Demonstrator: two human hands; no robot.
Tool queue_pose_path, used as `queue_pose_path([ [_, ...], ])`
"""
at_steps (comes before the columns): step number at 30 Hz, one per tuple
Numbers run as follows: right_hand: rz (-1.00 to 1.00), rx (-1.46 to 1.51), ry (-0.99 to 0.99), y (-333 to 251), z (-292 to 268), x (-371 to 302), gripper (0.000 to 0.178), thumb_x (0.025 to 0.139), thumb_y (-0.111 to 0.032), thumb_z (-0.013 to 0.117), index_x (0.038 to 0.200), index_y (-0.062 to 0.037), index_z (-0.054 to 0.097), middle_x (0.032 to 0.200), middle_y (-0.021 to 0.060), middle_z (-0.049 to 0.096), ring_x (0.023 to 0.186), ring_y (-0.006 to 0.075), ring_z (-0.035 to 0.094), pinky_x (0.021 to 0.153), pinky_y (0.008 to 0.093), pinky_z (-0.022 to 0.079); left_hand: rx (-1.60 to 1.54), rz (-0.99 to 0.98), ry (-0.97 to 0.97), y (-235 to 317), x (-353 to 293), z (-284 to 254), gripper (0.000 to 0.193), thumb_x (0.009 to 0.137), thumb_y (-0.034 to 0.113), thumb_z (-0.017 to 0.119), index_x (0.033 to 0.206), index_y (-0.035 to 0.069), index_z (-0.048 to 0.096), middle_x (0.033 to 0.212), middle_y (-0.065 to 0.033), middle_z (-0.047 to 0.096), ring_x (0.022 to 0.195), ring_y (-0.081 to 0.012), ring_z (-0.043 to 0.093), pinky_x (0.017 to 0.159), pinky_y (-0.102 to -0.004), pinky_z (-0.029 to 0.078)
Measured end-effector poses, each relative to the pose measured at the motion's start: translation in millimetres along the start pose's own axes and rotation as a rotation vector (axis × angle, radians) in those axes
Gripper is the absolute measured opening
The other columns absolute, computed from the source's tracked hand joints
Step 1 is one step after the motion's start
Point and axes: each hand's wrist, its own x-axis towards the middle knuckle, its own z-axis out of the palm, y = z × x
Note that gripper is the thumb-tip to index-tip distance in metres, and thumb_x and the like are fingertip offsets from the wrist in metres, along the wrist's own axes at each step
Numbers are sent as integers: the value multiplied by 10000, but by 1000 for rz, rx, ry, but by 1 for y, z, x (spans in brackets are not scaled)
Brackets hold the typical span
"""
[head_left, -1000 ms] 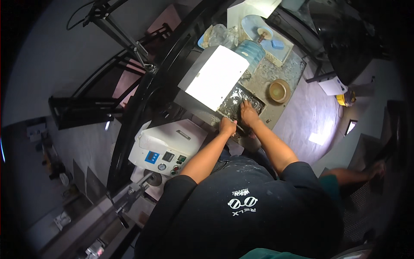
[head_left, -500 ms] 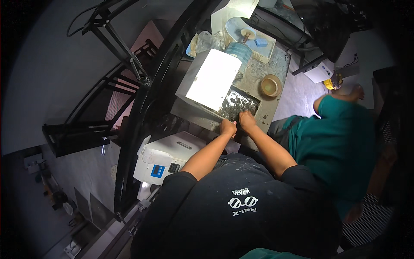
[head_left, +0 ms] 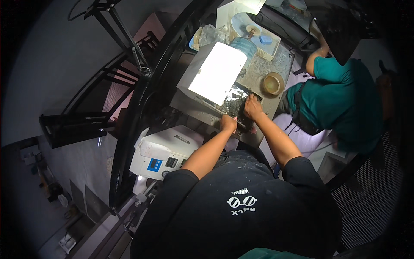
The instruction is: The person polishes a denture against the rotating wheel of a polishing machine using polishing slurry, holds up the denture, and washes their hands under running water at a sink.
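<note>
A dark, wet-looking slab (head_left: 235, 103) lies on the near part of a grey workbench (head_left: 263, 64). My left hand (head_left: 228, 123) is closed on the slab's near edge. My right hand (head_left: 252, 106) grips its right side, fingers curled over the edge. Both forearms reach up from my black shirt. Just behind the slab stands a brightly lit white box (head_left: 214, 73).
A blue water bottle (head_left: 243, 45), a tan bowl (head_left: 273, 83) and a blue sponge (head_left: 265, 39) sit on the bench. A white machine with a blue panel (head_left: 163, 150) stands to my lower left. A person in a teal shirt (head_left: 340, 90) bends over the bench's right side. Black metal rails (head_left: 138, 99) run on the left.
The person in teal has come in from the right and now leans at the bench. My hands have stayed on the dark slab while the view shifted.
</note>
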Motion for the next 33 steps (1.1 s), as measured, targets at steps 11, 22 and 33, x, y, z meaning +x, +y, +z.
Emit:
queue_pose_path([
  [11, -59, -85, -25, -34, -36, -14, 352, 799, -197, 502, 979, 93, 582, 1059, 285, 526, 987, 395, 541, 828, 410, 479, -32, 30, 34, -10, 0, -3, 418, 846, 281, 658, 610, -58, 595, 529, -157, 594, 423, -233, 592, 411, -345, 479],
  [22, -6, 230, 99, -48, -28, -37, 316, 698, -165, 550, 853, 107, 593, 893, 311, 594, 881, 425, 589, 822, 434, 483, -20, 55, 70, -12, 9, 1, 295, 846, 173, 650, 713, -87, 612, 574, -165, 613, 445, -238, 618, 392, -341, 511],
  [33, -269, 407, -131, -19, -31, -16, 804, 641, -30, 650, 1355, 77, 295, 1387, 329, 286, 1290, 415, 327, 1089, 370, 281, -71, 14, 90, -4, -1, 3, 317, 854, 196, 652, 725, -89, 598, 602, -163, 621, 447, -230, 605, 410, -344, 508],
])
